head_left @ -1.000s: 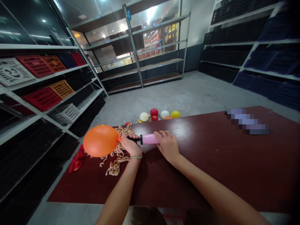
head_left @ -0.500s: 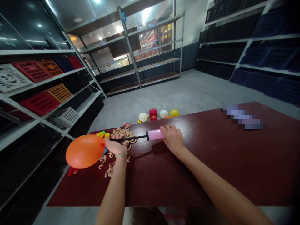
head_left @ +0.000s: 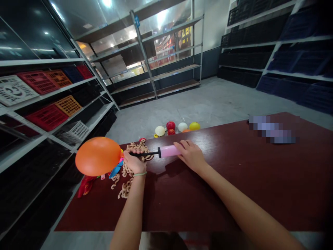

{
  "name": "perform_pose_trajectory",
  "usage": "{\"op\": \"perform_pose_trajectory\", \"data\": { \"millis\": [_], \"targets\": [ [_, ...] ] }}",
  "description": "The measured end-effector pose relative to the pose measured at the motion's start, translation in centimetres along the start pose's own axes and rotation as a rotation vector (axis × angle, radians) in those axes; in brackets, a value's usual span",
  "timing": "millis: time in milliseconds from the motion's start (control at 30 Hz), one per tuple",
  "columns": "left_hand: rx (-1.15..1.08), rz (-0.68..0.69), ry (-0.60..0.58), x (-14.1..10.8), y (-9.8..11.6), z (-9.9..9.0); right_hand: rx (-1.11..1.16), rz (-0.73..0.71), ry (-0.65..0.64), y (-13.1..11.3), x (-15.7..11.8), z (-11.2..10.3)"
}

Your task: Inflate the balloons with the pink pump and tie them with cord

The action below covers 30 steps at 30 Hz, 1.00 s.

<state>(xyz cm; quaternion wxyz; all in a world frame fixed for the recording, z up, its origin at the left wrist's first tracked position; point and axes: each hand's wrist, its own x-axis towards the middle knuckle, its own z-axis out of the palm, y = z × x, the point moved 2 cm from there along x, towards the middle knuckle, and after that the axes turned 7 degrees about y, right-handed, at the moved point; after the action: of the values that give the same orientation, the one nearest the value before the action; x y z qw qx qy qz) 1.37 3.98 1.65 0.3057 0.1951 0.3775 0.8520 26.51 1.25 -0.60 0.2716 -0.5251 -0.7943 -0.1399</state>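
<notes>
An inflated orange balloon (head_left: 98,157) stands out to the left of my left hand (head_left: 134,160). That hand is closed around the black rod end (head_left: 145,154) of a hand balloon pump, with the balloon's neck at its fingers. Wrapped round the pump's pink barrel (head_left: 169,150) is my right hand (head_left: 191,155), closed at the far end from the balloon. The pump lies roughly level above the table. Under and beside my left hand are many beige curled strips (head_left: 127,170), seemingly uninflated twisting balloons. Blue (head_left: 116,170) and red uninflated balloons (head_left: 86,185) lie below the orange one.
The dark red table (head_left: 197,198) spans the front. Several inflated small balloons (head_left: 170,125) are on the floor beyond its far edge. A blurred-out flat object (head_left: 272,130) rests at the table's right. Shelves with crates (head_left: 39,82) stand left; more racks (head_left: 179,71) stand behind and right.
My hands have come closer together, and less of the black rod shows between them. The orange balloon has shifted up and slightly right with my left hand.
</notes>
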Motion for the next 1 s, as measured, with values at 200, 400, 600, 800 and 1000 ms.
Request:
{"op": "perform_pose_trajectory", "data": {
  "millis": [200, 400, 600, 800, 1000],
  "targets": [
    [-0.077, 0.009, 0.221, 1.4, 1.5, -1.0, 0.08, -0.093, 0.101, 1.9, 0.4, 0.2],
    [-0.058, -0.064, 0.095, -3.0, -0.5, 0.9, 0.126, -0.195, 0.063, -1.2, -0.2, 0.7],
    [-0.035, -0.104, 0.028, -2.6, -0.3, 1.0, 0.155, -0.283, -0.012, -1.4, -0.7, 1.3],
    [-0.051, -0.03, 0.201, 0.8, 1.3, -0.5, 0.015, -0.209, -0.005, 1.8, 0.3, 1.3],
    [-0.041, -0.088, 0.116, -2.8, -0.9, 0.8, -0.067, -0.143, 0.001, 0.0, -0.4, 1.1]
  ]
}}
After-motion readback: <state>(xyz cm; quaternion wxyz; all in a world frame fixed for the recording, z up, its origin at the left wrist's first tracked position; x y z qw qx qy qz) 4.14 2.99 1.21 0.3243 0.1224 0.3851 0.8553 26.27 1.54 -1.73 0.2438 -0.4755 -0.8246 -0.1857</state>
